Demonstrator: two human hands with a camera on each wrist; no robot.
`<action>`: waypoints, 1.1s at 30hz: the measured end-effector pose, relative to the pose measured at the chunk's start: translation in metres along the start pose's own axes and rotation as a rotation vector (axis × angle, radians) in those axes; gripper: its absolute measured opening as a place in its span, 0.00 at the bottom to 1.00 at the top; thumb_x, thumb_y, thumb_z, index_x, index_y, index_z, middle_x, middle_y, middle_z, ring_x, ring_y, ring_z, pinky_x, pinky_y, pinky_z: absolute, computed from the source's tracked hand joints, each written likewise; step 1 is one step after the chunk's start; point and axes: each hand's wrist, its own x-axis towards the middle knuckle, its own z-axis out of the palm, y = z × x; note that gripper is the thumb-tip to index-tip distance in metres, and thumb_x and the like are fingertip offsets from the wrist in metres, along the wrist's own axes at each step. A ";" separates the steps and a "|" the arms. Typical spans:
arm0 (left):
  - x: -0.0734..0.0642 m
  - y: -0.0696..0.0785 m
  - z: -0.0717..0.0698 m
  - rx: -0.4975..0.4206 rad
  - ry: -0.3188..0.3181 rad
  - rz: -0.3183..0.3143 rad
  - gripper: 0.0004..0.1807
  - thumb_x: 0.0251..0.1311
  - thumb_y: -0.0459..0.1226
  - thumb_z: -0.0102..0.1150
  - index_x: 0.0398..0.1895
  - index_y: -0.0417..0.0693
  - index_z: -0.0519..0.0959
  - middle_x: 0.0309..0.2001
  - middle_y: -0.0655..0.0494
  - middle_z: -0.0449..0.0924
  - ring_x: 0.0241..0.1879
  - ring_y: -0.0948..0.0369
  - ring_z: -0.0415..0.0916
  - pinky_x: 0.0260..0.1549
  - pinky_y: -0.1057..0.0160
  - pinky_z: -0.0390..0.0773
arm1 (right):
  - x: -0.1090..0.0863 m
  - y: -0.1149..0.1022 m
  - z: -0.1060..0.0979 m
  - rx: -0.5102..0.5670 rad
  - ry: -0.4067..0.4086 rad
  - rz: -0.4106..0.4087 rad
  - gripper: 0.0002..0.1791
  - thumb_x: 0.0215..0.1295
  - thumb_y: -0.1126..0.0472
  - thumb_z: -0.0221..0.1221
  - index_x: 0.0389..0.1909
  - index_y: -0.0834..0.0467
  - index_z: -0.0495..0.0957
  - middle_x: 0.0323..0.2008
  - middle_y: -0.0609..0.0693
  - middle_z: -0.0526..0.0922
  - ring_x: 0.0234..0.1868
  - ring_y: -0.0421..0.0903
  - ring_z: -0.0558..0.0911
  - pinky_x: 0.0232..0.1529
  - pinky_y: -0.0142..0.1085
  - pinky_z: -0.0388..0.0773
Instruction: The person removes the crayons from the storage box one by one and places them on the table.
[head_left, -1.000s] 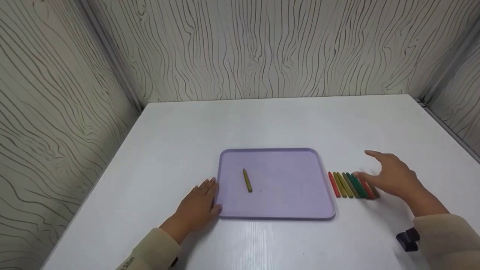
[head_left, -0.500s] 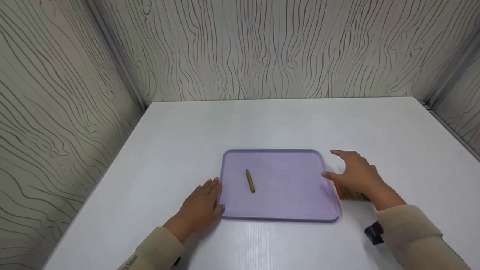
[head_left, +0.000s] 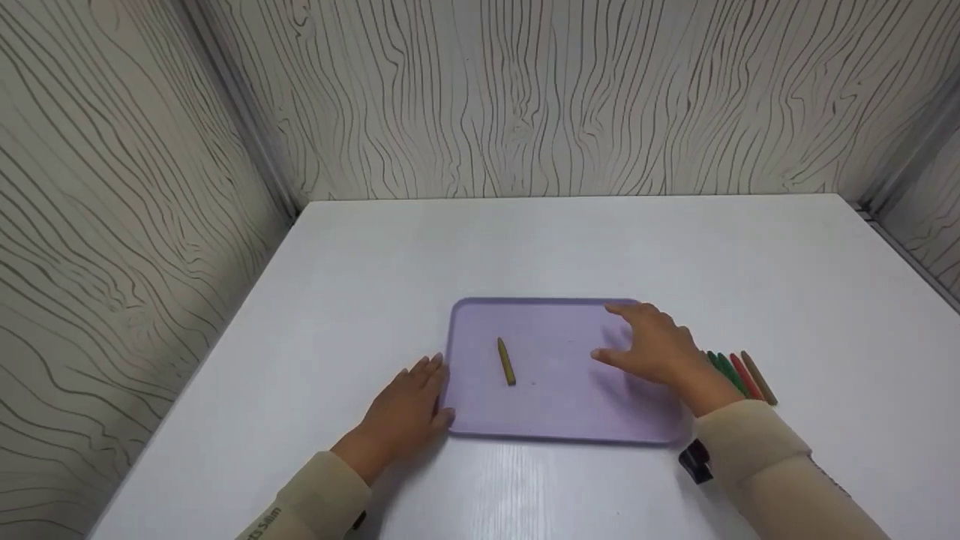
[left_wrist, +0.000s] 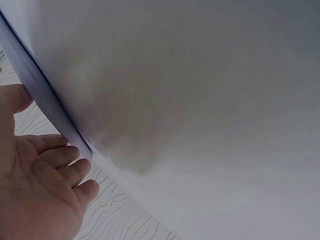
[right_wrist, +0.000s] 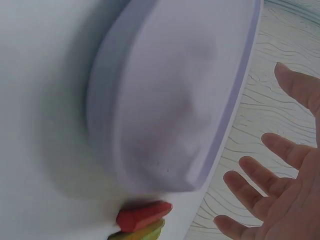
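Observation:
A shallow lilac tray (head_left: 555, 420) lies on the white table, with one olive-yellow crayon (head_left: 506, 361) on its left half. My left hand (head_left: 405, 409) rests at the tray's left rim, fingers touching its edge, as the left wrist view also shows. Over the tray's right side hovers my right hand (head_left: 652, 349), thumb and fingers spread apart, holding nothing. Beyond that wrist, several crayons lie in a row right of the tray, among them a red crayon (head_left: 745, 375) and a brown crayon (head_left: 760, 377). The rest of the row is hidden behind the right hand and forearm.
The white table (head_left: 540, 247) reaches back to a wood-grain patterned panel (head_left: 525, 97). A similar panel (head_left: 127, 262) stands along the left side. A small black device (head_left: 696, 461) sits at the right cuff.
My right hand has moved left from above the crayon row to over the tray, still spread, uncovering the row's right end. The left hand stays at the rim. The view shifts slightly.

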 end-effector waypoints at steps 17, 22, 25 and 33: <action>0.001 -0.001 -0.001 0.009 -0.015 -0.009 0.35 0.66 0.46 0.51 0.69 0.32 0.59 0.70 0.42 0.57 0.70 0.47 0.52 0.66 0.47 0.55 | 0.021 -0.042 0.035 -0.030 -0.045 -0.076 0.41 0.54 0.41 0.66 0.65 0.59 0.68 0.57 0.62 0.72 0.57 0.63 0.71 0.51 0.63 0.69; 0.002 -0.002 0.000 0.021 -0.015 -0.002 0.35 0.66 0.46 0.50 0.69 0.32 0.59 0.70 0.42 0.57 0.69 0.47 0.52 0.66 0.47 0.55 | 0.025 -0.057 0.044 -0.042 -0.063 -0.085 0.41 0.53 0.41 0.66 0.65 0.57 0.69 0.58 0.61 0.72 0.58 0.61 0.71 0.53 0.60 0.68; 0.003 -0.002 0.001 0.016 -0.017 -0.008 0.35 0.66 0.46 0.50 0.69 0.33 0.59 0.70 0.42 0.57 0.70 0.47 0.52 0.66 0.47 0.55 | 0.027 -0.065 0.049 -0.046 -0.075 -0.081 0.41 0.52 0.41 0.67 0.65 0.56 0.69 0.59 0.61 0.71 0.58 0.61 0.70 0.53 0.60 0.68; 0.002 -0.001 0.001 0.012 -0.004 -0.005 0.34 0.66 0.45 0.51 0.69 0.32 0.60 0.70 0.42 0.58 0.69 0.47 0.53 0.66 0.47 0.55 | 0.031 -0.081 0.059 -0.063 -0.090 -0.078 0.40 0.51 0.43 0.68 0.65 0.54 0.70 0.59 0.60 0.72 0.57 0.61 0.71 0.52 0.57 0.68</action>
